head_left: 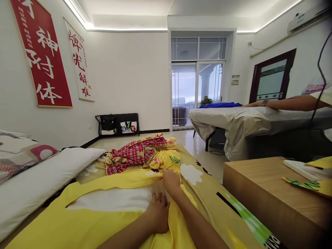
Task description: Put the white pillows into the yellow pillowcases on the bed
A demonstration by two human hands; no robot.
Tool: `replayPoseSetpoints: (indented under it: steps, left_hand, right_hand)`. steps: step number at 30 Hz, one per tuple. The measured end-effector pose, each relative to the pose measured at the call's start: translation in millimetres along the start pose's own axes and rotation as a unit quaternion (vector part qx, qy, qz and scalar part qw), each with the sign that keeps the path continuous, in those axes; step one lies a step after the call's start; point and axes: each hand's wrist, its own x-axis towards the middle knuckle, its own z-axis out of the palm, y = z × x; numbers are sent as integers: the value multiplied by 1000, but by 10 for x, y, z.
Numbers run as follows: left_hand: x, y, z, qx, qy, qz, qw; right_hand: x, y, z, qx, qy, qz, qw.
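Note:
A yellow fabric cover (85, 224) lies spread over the bed, with a long slit in it. Through the slit shows a white filling or inner cloth (111, 199). My left hand (158, 211) rests on the white cloth at the slit's right end, its fingers apart and pressed down. Just beyond it, my right hand (171, 180) is closed on the far edge of the yellow cover. Past my hands lies a crumpled heap of red plaid and yellow patterned cloth (135, 154), touching the cover's far side.
A white pillow (77, 159) lies along the left. On the right stands a wooden cabinet (249, 169) with yellow printed cloth (308, 185) on top. Behind it, another person's arm (290, 103) rests on a plastic-covered table (233, 116). A black rack (118, 124) stands by the far wall.

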Motion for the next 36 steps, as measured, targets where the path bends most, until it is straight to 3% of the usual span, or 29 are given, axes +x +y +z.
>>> replayPoseSetpoints:
  steps: [4, 8, 10, 13, 18, 22, 30, 36]
  left_hand:
    - [126, -95, -298, -5, -62, -20, 998]
    - [445, -236, -480, -10, -100, -46, 994]
    - [625, -253, -456, -7, -54, -64, 996]
    - [804, -214, -277, -9, 42, -80, 996]
    - [826, -191, 79, -44, 125, -89, 987]
    - [831, -263, 191, -68, 197, -106, 972]
    - [877, -369, 275, -115, 165, -90, 975]
    - [1042, -349, -21, -144, 162, -37, 976]
  right_hand:
    - [183, 66, -23, 22, -11, 25, 999]
    - [220, 272, 53, 69, -15, 22, 997]
    - [225, 360, 44, 91, -23, -5, 996]
    - [216, 435, -36, 98, -34, -21, 994]
    - [178, 424, -124, 39, 8, 66, 997]
    - [186, 401, -109, 26, 45, 104, 993]
    - [226, 453, -113, 47, 46, 119, 991]
    - [246, 481, -116, 70, 44, 113, 990]
